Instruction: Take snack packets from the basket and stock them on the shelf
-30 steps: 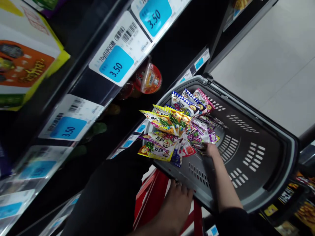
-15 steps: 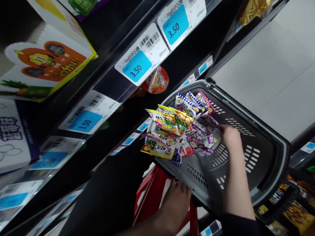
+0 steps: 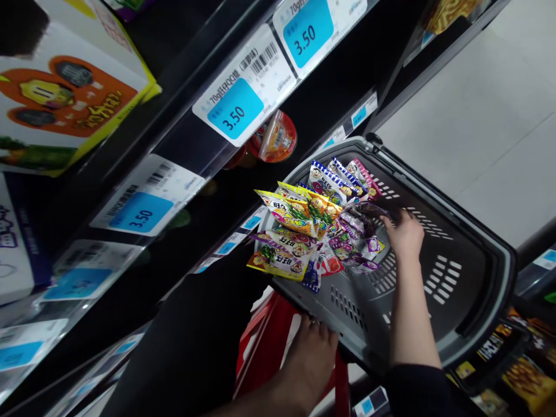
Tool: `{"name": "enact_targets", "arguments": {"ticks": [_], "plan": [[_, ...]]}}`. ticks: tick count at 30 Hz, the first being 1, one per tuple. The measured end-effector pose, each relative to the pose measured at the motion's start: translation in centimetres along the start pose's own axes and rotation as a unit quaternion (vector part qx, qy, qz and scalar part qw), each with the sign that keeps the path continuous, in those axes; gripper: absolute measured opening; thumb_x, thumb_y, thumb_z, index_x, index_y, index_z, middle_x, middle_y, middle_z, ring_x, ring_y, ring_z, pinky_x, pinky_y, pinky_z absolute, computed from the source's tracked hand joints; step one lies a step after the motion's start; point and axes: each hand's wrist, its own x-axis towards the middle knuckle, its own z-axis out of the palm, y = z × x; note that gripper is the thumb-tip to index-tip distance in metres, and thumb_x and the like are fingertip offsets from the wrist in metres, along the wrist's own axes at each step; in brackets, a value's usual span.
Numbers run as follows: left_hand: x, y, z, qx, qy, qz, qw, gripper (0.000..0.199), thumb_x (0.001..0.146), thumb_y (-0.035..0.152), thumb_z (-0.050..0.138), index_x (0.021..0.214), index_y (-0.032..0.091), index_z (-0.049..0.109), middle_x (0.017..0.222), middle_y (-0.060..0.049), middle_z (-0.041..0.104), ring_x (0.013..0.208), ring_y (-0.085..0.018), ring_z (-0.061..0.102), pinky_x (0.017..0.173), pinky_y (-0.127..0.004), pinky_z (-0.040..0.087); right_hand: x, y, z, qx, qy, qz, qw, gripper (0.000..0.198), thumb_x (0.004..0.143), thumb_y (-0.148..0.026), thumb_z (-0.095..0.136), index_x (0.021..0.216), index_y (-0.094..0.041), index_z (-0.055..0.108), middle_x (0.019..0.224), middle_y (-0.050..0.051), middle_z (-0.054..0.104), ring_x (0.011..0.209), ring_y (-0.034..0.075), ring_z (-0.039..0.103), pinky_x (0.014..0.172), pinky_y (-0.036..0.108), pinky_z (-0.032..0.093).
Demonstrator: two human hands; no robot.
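Note:
A grey shopping basket [image 3: 438, 231] lies tilted, with slotted walls. Several small gummy candy packets, among them a yellow-edged packet [image 3: 286, 211] and a blue-striped packet [image 3: 328, 182], are bunched at its far left end. Inside the basket, my right hand [image 3: 406, 234] pinches the edge of a dark purple candy packet [image 3: 377, 209] at the right of the bunch. More purple packets lie just left of the fingers. My left hand [image 3: 310, 353] is closed over the basket's near left rim, its fingertips partly hidden.
Shelf edges with price labels [image 3: 234, 113] run diagonally on the left, close to the basket. Cartons [image 3: 78, 104] stand at the upper left, and a red-rimmed cup [image 3: 280, 139] sits on a shelf. Below the left hand is a red item [image 3: 264, 347]. Pale floor [image 3: 478, 116] lies upper right.
My right hand has turned and shifted slightly, and the purple packet at its fingers has tilted and looks darker. My left hand keeps its place on the rim. The view has shifted a little.

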Motion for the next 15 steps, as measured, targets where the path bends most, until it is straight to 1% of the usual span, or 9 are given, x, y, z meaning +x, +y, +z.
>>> {"name": "enact_targets", "arguments": {"ticks": [2,4,6,9,10,12,15], "plan": [[0.2,0.0,0.0,0.002,-0.018,0.004,1.000,0.031,0.082,0.021,0.040,0.107,0.012,0.056,0.099,-0.014,0.063,0.095,-0.026,0.054,0.089,-0.046,0.031,-0.4,1.1,0.6,0.038,0.010,-0.005,0.999,0.041,0.078,-0.040,0.049,0.108,-0.013,0.056,0.096,0.014,0.061,0.084,0.024,0.055,0.071,0.031,0.038],[0.3,-0.1,-0.1,0.007,-0.036,0.007,0.999,0.033,0.082,0.022,0.040,0.110,0.013,0.055,0.101,-0.014,0.063,0.096,-0.026,0.054,0.090,-0.046,0.031,-0.6,1.8,1.4,0.051,-0.004,-0.013,0.999,0.034,0.079,-0.033,0.048,0.105,-0.015,0.058,0.097,0.013,0.061,0.084,0.022,0.054,0.071,0.029,0.038],[0.4,-0.1,-0.3,0.009,-0.046,0.011,0.999,0.034,0.082,0.023,0.040,0.112,0.014,0.054,0.102,-0.014,0.063,0.097,-0.025,0.053,0.090,-0.045,0.031,-0.4,2.0,2.1,0.029,-0.014,0.005,0.999,0.030,0.080,-0.029,0.045,0.102,-0.016,0.060,0.094,0.012,0.061,0.078,0.021,0.054,0.065,0.028,0.037],[0.4,-0.1,-0.7,0.009,-0.052,0.010,0.999,0.034,0.081,0.022,0.041,0.112,0.013,0.053,0.101,-0.014,0.063,0.097,-0.026,0.054,0.090,-0.045,0.032,0.0,1.4,2.1,-0.008,-0.008,0.030,0.999,0.030,0.082,-0.031,0.041,0.098,-0.018,0.063,0.087,0.010,0.061,0.070,0.019,0.053,0.057,0.027,0.032],[0.3,-0.1,-0.8,0.009,-0.049,0.007,0.999,0.034,0.081,0.021,0.042,0.112,0.013,0.054,0.101,-0.014,0.063,0.097,-0.026,0.054,0.090,-0.045,0.032,0.1,1.0,1.9,-0.010,-0.002,0.024,1.000,0.030,0.082,-0.031,0.041,0.098,-0.018,0.063,0.085,0.009,0.061,0.068,0.018,0.052,0.057,0.026,0.031],[0.3,0.0,-1.0,0.011,-0.039,0.002,0.999,0.033,0.081,0.020,0.041,0.111,0.013,0.054,0.103,-0.014,0.062,0.098,-0.026,0.053,0.089,-0.045,0.032,0.1,0.2,1.4,-0.002,0.009,-0.010,1.000,0.030,0.083,-0.031,0.040,0.100,-0.019,0.061,0.086,0.008,0.061,0.069,0.017,0.052,0.057,0.026,0.030],[0.3,0.0,-1.0,0.018,-0.034,0.012,0.999,0.033,0.082,0.020,0.040,0.112,0.013,0.053,0.105,-0.014,0.061,0.099,-0.026,0.054,0.089,-0.046,0.032,-0.2,-0.9,1.5,0.008,-0.016,-0.069,0.997,0.028,0.083,-0.027,0.040,0.101,-0.019,0.060,0.090,0.008,0.060,0.073,0.017,0.053,0.059,0.025,0.032]]}}
